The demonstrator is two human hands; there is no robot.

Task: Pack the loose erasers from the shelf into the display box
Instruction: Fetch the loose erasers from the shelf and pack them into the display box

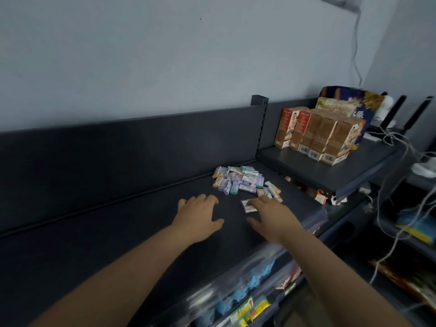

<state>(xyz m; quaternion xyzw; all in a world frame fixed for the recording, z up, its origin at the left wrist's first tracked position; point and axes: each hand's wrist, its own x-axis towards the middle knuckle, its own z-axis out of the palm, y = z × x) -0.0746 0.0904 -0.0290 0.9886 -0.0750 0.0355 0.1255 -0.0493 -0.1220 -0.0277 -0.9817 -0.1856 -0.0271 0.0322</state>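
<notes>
The loose erasers (pixel 245 182) lie heaped on the dark shelf (pixel 118 227), towards its back right; a single eraser (pixel 248 206) lies apart, just in front of the heap; the right hand (pixel 274 215) reaches it with straight, spread fingers, seemingly touching it, though blur hides the contact; the left hand (pixel 199 214) lies flat and unclenched just beside, holding nothing; brown cartons (pixel 318 135) stand on the raised shelf (pixel 306 168) to the right.
</notes>
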